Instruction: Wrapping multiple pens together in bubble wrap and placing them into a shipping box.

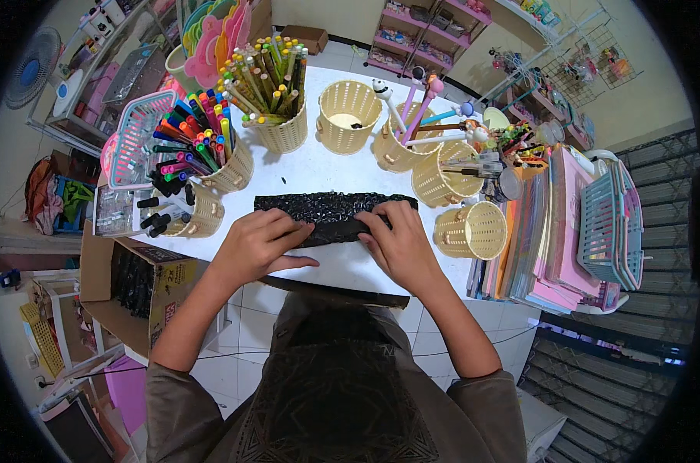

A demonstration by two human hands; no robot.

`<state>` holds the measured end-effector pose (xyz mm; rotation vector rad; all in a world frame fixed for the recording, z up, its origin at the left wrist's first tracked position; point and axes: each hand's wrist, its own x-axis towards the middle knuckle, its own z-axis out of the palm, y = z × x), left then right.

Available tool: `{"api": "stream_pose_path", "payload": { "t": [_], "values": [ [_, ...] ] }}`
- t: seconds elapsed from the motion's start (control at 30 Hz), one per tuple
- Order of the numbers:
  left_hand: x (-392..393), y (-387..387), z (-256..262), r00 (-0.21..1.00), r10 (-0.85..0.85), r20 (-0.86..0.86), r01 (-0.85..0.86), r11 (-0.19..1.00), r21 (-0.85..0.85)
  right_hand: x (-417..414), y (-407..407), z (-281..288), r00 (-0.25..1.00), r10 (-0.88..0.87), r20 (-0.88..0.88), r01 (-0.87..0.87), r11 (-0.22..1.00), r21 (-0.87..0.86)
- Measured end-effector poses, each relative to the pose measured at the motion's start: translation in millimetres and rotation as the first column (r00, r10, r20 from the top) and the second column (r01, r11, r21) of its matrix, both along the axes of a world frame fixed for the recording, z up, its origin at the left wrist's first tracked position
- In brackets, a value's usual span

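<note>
A folded strip of black bubble wrap [335, 209] lies across the white tabletop [332, 168] in front of me. A smoother, flat black band runs along its near side. My left hand [269, 240] presses its fingertips on the left part of the strip, while the thumb points right, apart from it, over the bare table. On the right part, my right hand [395, 234] has its index finger and thumb on the near fold, the other fingers bent over the wrap. The palms hide both near corners.
Woven cream baskets ring the work spot: one of markers [231, 168], one of pencils [283, 130], one with novelty pens [405, 153], another nearly bare [347, 124]. Stacked paper folders [535, 231] stand right, beside blue plastic baskets [610, 226]. A cardboard box [173, 289] holds black wrap at lower left.
</note>
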<state>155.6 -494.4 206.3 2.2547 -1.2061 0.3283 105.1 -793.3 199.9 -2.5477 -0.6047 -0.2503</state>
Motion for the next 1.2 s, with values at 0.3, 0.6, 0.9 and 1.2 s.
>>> {"api": "stream_pose_path", "payload": {
  "t": [0.3, 0.6, 0.9, 1.2],
  "values": [
    [7, 3, 0, 0.980, 0.040, -0.197, -0.047, 0.998, -0.030, 4, 6, 0, 0.994, -0.036, 0.100, 0.033, 0.999, 0.035],
    [7, -2, -8, 0.943, 0.096, -0.319, -0.121, 0.991, -0.060, 13, 10, -3, 0.989, -0.113, 0.099, 0.109, 0.993, 0.041],
    [8, -1, -3, 0.933, 0.146, -0.330, -0.147, 0.989, 0.022, 22, 15, 2, 0.983, -0.163, 0.082, 0.156, 0.984, 0.089],
    [6, -5, -9, 0.904, 0.261, -0.338, -0.285, 0.958, -0.021, 26, 26, -4, 0.954, -0.270, 0.126, 0.264, 0.962, 0.065]
  ]
}}
